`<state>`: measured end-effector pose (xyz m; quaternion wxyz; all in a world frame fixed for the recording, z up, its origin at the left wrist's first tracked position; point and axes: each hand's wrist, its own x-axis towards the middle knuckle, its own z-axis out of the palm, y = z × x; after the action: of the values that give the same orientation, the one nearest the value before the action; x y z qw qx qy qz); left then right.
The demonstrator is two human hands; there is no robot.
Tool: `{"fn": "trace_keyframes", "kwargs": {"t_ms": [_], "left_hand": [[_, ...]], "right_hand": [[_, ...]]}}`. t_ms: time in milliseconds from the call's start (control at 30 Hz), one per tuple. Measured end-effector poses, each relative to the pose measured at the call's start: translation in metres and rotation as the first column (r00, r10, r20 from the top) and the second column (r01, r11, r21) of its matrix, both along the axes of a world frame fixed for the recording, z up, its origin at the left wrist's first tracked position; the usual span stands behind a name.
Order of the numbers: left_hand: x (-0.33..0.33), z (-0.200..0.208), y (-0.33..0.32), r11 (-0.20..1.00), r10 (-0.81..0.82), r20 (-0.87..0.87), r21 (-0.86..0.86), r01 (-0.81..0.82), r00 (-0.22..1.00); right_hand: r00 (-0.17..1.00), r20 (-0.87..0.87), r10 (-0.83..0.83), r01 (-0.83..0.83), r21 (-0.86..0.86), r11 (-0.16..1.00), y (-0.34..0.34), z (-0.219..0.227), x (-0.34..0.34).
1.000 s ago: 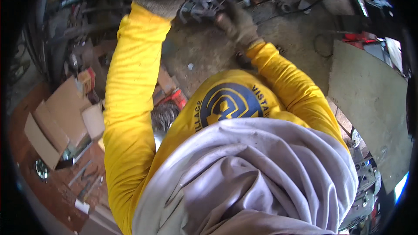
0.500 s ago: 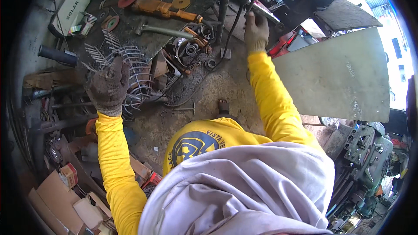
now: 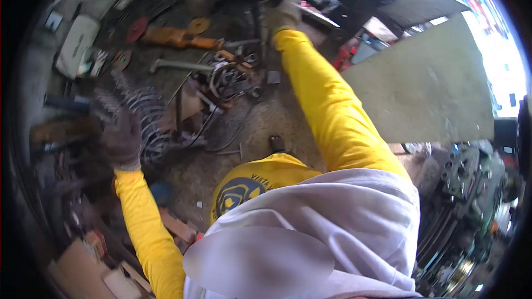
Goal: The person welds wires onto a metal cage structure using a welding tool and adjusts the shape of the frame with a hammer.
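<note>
My left hand (image 3: 123, 141), in a dark knit glove, rests at the near left side of a row of curved metal ribs (image 3: 149, 105). Blur hides its fingers, so I cannot tell whether they grip a rib. Straight ridged rods (image 3: 108, 102) stick out beyond it. My right hand (image 3: 284, 15), gloved too, reaches far forward beside a dark upright metal post (image 3: 257, 19). Its fingers are smeared and partly lost against dark metalwork, and what they touch does not show.
An orange angle grinder (image 3: 177, 39) lies on the dark bench, with a hammer-like tool (image 3: 183, 65) nearer me. Loose metal parts (image 3: 233, 77) are heaped right of the ribs. A large pale sheet (image 3: 426, 86) stands at right, a green machine (image 3: 460, 188) below it. Cardboard boxes (image 3: 83, 266) lie lower left.
My right hand has swung left and farther forward, toward the post. My left hand has drawn slightly back toward me along the ribs. The whole view has shifted and blurred.
</note>
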<state>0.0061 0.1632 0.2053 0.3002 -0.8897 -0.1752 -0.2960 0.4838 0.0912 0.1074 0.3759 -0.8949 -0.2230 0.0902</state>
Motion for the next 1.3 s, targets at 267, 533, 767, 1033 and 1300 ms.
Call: {"fn": "trace_keyframes", "kwargs": {"t_ms": [267, 533, 767, 1033, 1300], "left_hand": [[0.022, 0.008, -0.006, 0.992, 0.122, -0.017, -0.020, -0.122, 0.992], [0.032, 0.015, -0.004, 0.998, -0.002, 0.016, -0.062, 0.003, 1.000], [0.027, 0.014, -0.009, 0.999, -0.033, 0.041, -0.034, 0.034, 0.999], [0.029, 0.004, 0.006, 0.993, -0.121, 0.045, 0.004, 0.121, 0.992], [0.029, -0.003, 0.015, 0.966, -0.253, 0.114, 0.081, 0.245, 0.961]], "right_hand": [[0.992, 0.130, 0.000, -0.003, 0.023, 1.000, -0.009, -0.044, 0.024], [0.940, -0.300, 0.161, 0.083, 0.662, 0.745, -0.062, 0.001, 0.083], [0.698, -0.428, 0.574, 0.046, 0.827, 0.560, -0.124, 0.004, -0.002], [0.541, -0.492, 0.682, -0.124, 0.755, 0.644, -0.191, -0.053, -0.188], [0.536, -0.519, 0.665, -0.298, 0.621, 0.725, -0.193, -0.085, -0.273]]}}
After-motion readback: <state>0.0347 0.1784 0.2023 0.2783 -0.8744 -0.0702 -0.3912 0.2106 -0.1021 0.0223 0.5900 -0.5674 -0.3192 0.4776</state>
